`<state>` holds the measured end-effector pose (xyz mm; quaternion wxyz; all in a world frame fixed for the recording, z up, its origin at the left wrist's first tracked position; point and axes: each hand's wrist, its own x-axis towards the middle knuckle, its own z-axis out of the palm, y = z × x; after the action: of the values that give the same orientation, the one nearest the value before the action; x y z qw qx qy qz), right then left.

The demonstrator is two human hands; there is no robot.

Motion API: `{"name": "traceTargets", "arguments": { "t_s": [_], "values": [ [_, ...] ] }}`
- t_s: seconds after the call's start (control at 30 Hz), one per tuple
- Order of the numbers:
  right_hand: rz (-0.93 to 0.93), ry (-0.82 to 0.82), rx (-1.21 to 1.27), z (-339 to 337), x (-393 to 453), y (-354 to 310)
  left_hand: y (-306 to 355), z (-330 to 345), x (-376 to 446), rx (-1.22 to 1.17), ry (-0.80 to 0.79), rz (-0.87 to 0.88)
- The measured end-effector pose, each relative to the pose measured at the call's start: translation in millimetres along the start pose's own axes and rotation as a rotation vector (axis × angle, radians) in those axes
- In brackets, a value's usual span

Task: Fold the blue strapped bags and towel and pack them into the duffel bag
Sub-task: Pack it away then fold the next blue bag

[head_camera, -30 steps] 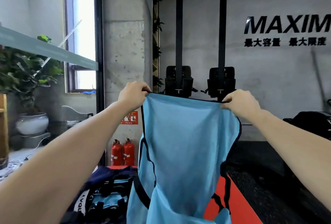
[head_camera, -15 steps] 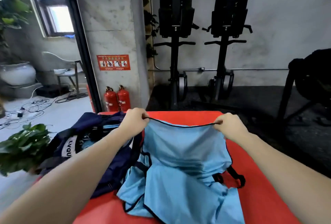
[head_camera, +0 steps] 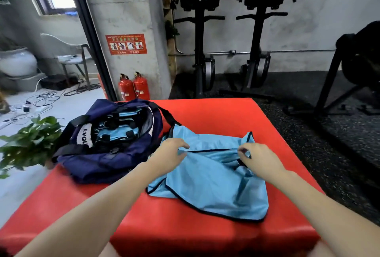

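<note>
A light blue strapped bag (head_camera: 216,182) with black trim lies folded over on the red mat (head_camera: 205,112). My left hand (head_camera: 170,153) rests on its upper left edge with the fingers loosely spread. At the upper right corner, my right hand (head_camera: 258,159) pinches the cloth between thumb and curled fingers. To the left stands the navy duffel bag (head_camera: 98,158), unzipped, with several folded blue strapped bags (head_camera: 117,131) inside. One black duffel strap runs to the blue bag's top left corner. No towel can be made out.
A leafy plant (head_camera: 30,143) stands off the mat's left edge. Two red fire extinguishers (head_camera: 134,88) sit against a concrete pillar behind the duffel. Black gym machines (head_camera: 201,51) line the back wall. Cables lie on the floor at left.
The blue bag, held up at chest height a second ago, has come down onto the mat and doubled over. My left hand's fist has loosened, and the view has tilted downward.
</note>
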<state>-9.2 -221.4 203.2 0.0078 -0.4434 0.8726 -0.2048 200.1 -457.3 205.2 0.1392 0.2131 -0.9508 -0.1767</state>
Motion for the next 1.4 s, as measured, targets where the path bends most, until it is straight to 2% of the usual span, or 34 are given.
{"name": "traceTargets", "arguments": {
  "t_s": [0.07, 0.2, 0.3, 0.43, 0.63, 0.8, 0.9, 1.03, 1.13, 1.27, 1.4],
  "values": [
    [-0.143, 0.000, 0.094, 12, -34, -13, 12, 15, -25, -0.044, -0.010, 0.073],
    [-0.334, -0.202, 0.127, 38, -79, -40, 27, 39, -66, -0.203, 0.001, 0.090],
    [-0.384, -0.238, 0.081, 51, -93, -56, 32, 43, -81, -0.262, -0.026, 0.077],
    [-0.350, -0.260, -0.028, 65, -99, -54, 32, 39, -91, -0.237, -0.057, 0.063],
    [-0.404, -0.197, -0.150, 61, -94, -59, 20, 45, -103, -0.041, -0.164, 0.042],
    [-0.252, -0.136, 0.176, 54, -88, -64, 33, 53, -98, 0.124, -0.031, 0.085],
    [-0.250, -0.078, 0.305, 45, -78, -56, 38, 47, -89, 0.003, 0.111, 0.034],
    [-0.268, 0.075, 0.262, 26, -61, -32, 29, 26, -75, -0.079, 0.234, -0.044],
    [-0.147, 0.184, 0.293, 12, -50, -16, 18, 15, -66, -0.098, 0.257, -0.088],
    [-0.008, 0.196, 0.335, 3, -39, 3, 8, 6, -58, -0.083, 0.270, -0.086],
    [0.035, 0.220, 0.377, -1, -26, 14, -3, -2, -50, -0.126, 0.378, -0.068]
  ]
}}
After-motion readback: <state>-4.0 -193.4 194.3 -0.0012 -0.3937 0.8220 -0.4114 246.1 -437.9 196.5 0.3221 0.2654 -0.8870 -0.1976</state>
